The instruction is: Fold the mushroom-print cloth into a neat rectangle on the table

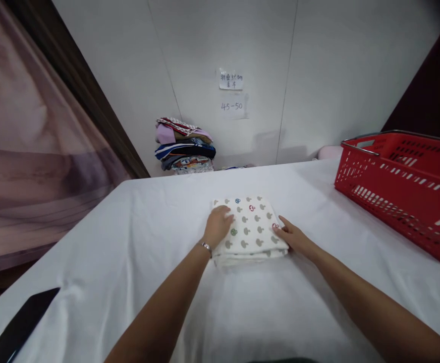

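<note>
A folded white cloth printed with grey mushroom shapes and a few red, blue and green ones lies flat on the table in front of me. Its layers show along the near edge. My left hand, with a metal band at the wrist, holds the cloth's left side, fingers bent and thumb over the top. At the opposite side my right hand grips the right edge, thumb on the upper face and index finger along the border. The other right fingers are mostly hidden.
White sheeting covers the table. A red plastic basket stands at the right. Folded clothes are piled beyond the far edge by the wall. A black flat object lies near left, and a pink curtain hangs there.
</note>
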`<control>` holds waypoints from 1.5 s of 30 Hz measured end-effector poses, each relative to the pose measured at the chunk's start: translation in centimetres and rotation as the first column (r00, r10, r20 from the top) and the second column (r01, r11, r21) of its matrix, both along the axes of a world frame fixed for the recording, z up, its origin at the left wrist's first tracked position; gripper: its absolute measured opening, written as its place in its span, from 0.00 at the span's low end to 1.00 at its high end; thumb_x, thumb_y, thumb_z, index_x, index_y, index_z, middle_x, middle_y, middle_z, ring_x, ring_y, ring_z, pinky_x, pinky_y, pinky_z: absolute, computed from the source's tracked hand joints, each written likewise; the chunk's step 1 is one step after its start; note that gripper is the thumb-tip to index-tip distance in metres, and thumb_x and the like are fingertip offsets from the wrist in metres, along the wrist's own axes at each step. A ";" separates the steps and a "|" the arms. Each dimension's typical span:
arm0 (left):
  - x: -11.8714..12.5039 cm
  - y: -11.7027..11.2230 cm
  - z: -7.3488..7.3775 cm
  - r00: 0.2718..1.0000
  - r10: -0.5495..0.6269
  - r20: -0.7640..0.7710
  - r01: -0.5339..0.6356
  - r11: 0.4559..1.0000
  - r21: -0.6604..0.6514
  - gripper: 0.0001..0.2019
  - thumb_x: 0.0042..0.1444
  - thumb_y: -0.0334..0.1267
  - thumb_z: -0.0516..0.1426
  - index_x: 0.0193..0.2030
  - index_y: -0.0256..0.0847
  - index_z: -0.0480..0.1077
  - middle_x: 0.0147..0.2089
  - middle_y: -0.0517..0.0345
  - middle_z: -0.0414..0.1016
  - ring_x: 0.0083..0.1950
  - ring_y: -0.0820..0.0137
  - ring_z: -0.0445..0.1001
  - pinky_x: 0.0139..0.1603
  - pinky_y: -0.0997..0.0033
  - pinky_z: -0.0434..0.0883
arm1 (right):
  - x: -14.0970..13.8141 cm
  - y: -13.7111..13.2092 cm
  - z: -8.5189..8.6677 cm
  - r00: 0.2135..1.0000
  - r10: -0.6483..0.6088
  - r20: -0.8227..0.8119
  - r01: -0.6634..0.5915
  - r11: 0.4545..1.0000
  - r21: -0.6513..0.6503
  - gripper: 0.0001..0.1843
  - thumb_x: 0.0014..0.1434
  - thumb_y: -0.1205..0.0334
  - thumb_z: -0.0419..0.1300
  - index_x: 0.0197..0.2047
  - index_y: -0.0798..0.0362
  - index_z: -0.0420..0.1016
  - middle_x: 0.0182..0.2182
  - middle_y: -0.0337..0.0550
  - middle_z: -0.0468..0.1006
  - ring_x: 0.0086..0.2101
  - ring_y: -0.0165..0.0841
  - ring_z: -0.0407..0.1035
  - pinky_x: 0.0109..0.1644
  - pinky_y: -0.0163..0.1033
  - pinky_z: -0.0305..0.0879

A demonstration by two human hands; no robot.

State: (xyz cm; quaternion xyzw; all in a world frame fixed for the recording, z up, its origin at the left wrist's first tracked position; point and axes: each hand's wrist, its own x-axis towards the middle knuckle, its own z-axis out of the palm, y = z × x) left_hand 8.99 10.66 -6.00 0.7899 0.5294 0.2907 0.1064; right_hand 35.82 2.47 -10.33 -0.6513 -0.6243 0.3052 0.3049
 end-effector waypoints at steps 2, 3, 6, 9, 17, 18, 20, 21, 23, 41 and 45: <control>1.0 -3.6 -0.5 0.989 -0.151 -0.003 0.151 0.988 0.030 0.10 0.57 0.39 0.52 0.43 0.42 0.71 0.49 0.55 0.72 0.53 0.66 0.67 0.56 0.63 0.63 | 0.4 -0.5 0.1 0.989 -0.035 -0.142 0.025 0.997 -0.076 0.37 0.59 0.44 0.49 0.66 0.54 0.48 0.38 0.47 0.78 0.26 0.34 0.72 0.28 0.38 0.67; 1.3 -5.2 -0.7 0.979 -0.205 -0.009 0.205 0.978 0.037 0.10 0.57 0.41 0.52 0.42 0.43 0.71 0.49 0.56 0.72 0.52 0.67 0.67 0.56 0.63 0.63 | 0.6 -0.8 0.1 0.980 -0.063 -0.189 0.046 0.994 -0.096 0.37 0.58 0.44 0.50 0.65 0.53 0.50 0.40 0.48 0.77 0.26 0.33 0.71 0.27 0.38 0.67; 1.7 -8.3 -1.1 0.956 -0.286 -0.064 0.289 0.956 0.042 0.10 0.56 0.43 0.55 0.43 0.44 0.71 0.50 0.56 0.71 0.52 0.66 0.66 0.55 0.61 0.62 | 0.4 -2.1 0.1 0.970 -0.195 -0.143 0.204 0.977 0.055 0.29 0.57 0.45 0.51 0.57 0.52 0.64 0.43 0.48 0.75 0.30 0.34 0.71 0.32 0.39 0.69; 1.6 -9.5 -1.5 0.951 -0.276 -0.136 0.283 0.959 0.034 0.09 0.57 0.40 0.54 0.44 0.44 0.70 0.49 0.56 0.71 0.51 0.65 0.66 0.53 0.61 0.62 | -0.3 -3.9 0.2 0.975 -0.219 -0.045 0.221 0.916 0.334 0.21 0.58 0.49 0.51 0.48 0.52 0.71 0.43 0.48 0.74 0.37 0.37 0.69 0.37 0.42 0.69; 2.2 -9.9 -1.0 0.904 -0.227 -0.363 0.269 0.961 0.068 0.13 0.55 0.28 0.50 0.44 0.42 0.69 0.47 0.54 0.70 0.50 0.64 0.65 0.48 0.63 0.63 | -1.8 -4.7 0.8 0.932 0.076 0.355 -0.245 0.854 0.459 0.17 0.57 0.64 0.50 0.47 0.50 0.73 0.48 0.47 0.73 0.49 0.40 0.64 0.54 0.48 0.60; 2.2 -9.8 -0.9 0.896 -0.210 -0.392 0.255 0.965 0.065 0.14 0.54 0.26 0.49 0.43 0.41 0.69 0.45 0.53 0.70 0.49 0.64 0.65 0.47 0.63 0.63 | -1.9 -4.5 0.9 0.930 0.061 0.362 -0.230 0.865 0.446 0.17 0.57 0.64 0.50 0.47 0.50 0.74 0.46 0.47 0.74 0.48 0.40 0.65 0.53 0.48 0.61; 2.2 -9.6 -0.7 0.889 -0.170 -0.424 0.220 0.973 0.071 0.15 0.53 0.24 0.47 0.42 0.41 0.70 0.43 0.53 0.70 0.47 0.64 0.65 0.45 0.63 0.63 | -2.1 -4.3 1.2 0.930 0.015 0.368 -0.190 0.876 0.443 0.17 0.57 0.64 0.49 0.45 0.49 0.75 0.45 0.46 0.76 0.46 0.40 0.66 0.52 0.49 0.61; 2.1 -9.5 -0.7 0.892 -0.152 -0.425 0.205 0.975 0.082 0.16 0.53 0.23 0.47 0.42 0.42 0.70 0.43 0.52 0.70 0.47 0.64 0.65 0.44 0.64 0.64 | -2.2 -4.3 1.3 0.929 -0.005 0.371 -0.176 0.875 0.451 0.17 0.58 0.64 0.48 0.46 0.48 0.75 0.44 0.45 0.76 0.46 0.40 0.66 0.51 0.49 0.61; 1.7 -9.6 -0.9 0.897 -0.139 -0.420 0.200 0.974 0.104 0.16 0.54 0.24 0.47 0.42 0.43 0.70 0.43 0.52 0.70 0.47 0.64 0.65 0.44 0.64 0.64 | -2.5 -4.5 1.3 0.925 -0.020 0.380 -0.175 0.864 0.472 0.18 0.58 0.65 0.48 0.46 0.47 0.75 0.44 0.44 0.76 0.46 0.40 0.66 0.51 0.49 0.60; -1.2 -11.5 -1.6 0.956 -0.022 -0.291 0.092 0.969 0.228 0.14 0.55 0.30 0.51 0.47 0.44 0.68 0.49 0.52 0.69 0.53 0.61 0.64 0.52 0.58 0.62 | -2.6 -6.7 0.3 0.908 0.045 0.416 -0.270 0.823 0.500 0.23 0.54 0.69 0.49 0.53 0.50 0.70 0.48 0.46 0.73 0.50 0.39 0.63 0.54 0.47 0.57; -2.4 -11.6 -1.8 0.977 0.109 -0.185 -0.074 0.979 0.188 0.13 0.53 0.31 0.52 0.46 0.42 0.68 0.49 0.52 0.67 0.52 0.60 0.64 0.49 0.60 0.66 | -2.7 -6.9 0.5 0.897 0.069 0.436 -0.298 0.823 0.483 0.25 0.53 0.69 0.49 0.54 0.50 0.69 0.50 0.45 0.72 0.51 0.40 0.61 0.56 0.47 0.55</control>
